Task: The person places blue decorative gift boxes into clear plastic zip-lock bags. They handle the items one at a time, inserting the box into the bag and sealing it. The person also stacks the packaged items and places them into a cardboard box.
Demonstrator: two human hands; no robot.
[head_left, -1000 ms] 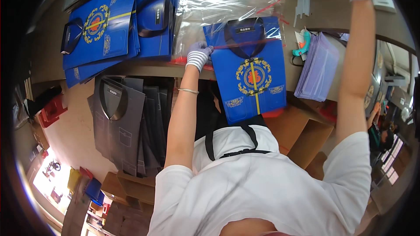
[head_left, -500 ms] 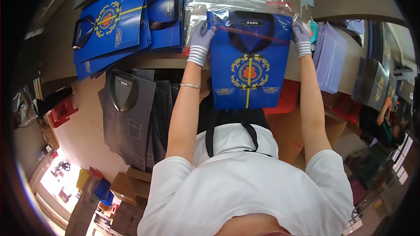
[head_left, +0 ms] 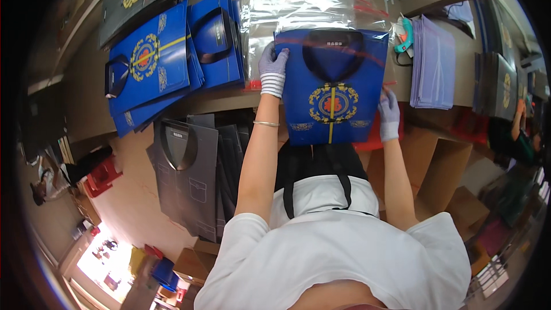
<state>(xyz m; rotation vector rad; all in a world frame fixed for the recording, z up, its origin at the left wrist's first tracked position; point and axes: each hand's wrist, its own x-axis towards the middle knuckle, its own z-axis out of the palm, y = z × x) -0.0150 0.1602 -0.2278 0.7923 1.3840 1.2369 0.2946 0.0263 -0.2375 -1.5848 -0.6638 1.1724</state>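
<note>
A blue paper gift bag (head_left: 304, 100) with a dark ribbon handle and a gold round emblem hangs over the table's front edge. Clear film from a plastic bag (head_left: 321, 14) with red strips lies over its upper part. My left hand (head_left: 272, 69), in a white-grey knit glove, is closed on the gift bag's upper left edge, thumb in front. Lower down on the right side, my gloved right hand (head_left: 389, 116) has its fingers closed at the edge, by a red strip of the film. The fingertips are partly hidden there.
More blue gift bags (head_left: 172, 60) lie stacked at the left, with black ones (head_left: 138, 6) behind. Dark grey bags (head_left: 186, 178) stand below the table. On the right are a teal tape dispenser (head_left: 404, 34), lilac sheets (head_left: 433, 63) and cardboard boxes (head_left: 442, 175). A co-worker's arm (head_left: 518, 117) shows far right.
My right hand has slid from the gift bag's upper right corner down its right edge. The left hand stays on the left edge. The whole view has shifted slightly.
</note>
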